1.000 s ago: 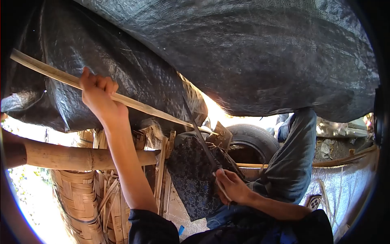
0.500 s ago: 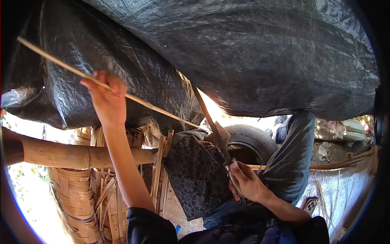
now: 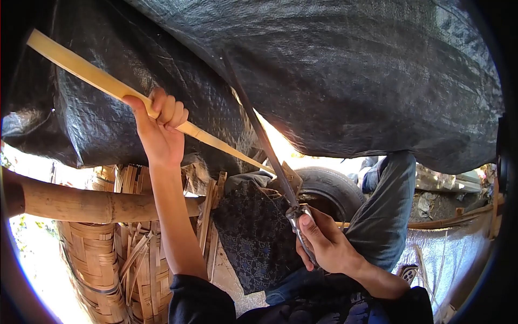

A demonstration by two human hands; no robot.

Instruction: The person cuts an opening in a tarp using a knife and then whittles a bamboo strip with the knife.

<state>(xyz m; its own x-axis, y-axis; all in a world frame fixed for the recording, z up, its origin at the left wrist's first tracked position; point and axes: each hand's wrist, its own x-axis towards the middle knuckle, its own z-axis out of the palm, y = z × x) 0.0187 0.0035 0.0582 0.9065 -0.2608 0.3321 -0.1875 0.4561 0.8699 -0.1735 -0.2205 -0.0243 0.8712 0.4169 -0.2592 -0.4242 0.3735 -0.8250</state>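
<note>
My left hand [image 3: 162, 124] is closed round a long, flat bamboo strip [image 3: 81, 66], raised at the upper left. The strip slants down to the right, and its thin far end lies near the knife blade, above my covered leg. In my right hand [image 3: 326, 240] is the handle of a long dark knife [image 3: 256, 124], its blade pointing up and to the left. Under the blade's lower part a small brown flat piece [image 3: 291, 181] rests by the patterned dark cloth [image 3: 253, 237] over my leg.
Dark tarpaulin [image 3: 350, 75] hangs across the top. A thick bamboo pole [image 3: 70, 204] crosses the left side above a woven bamboo basket [image 3: 94, 259]. A tyre [image 3: 337, 186] stands beyond my knees, with a phone [image 3: 408, 274] at the lower right.
The bamboo strip has turned, showing its broad pale face, and its near end has risen. My left hand has moved right. My right hand and the knife have shifted, the blade tip rising up-left.
</note>
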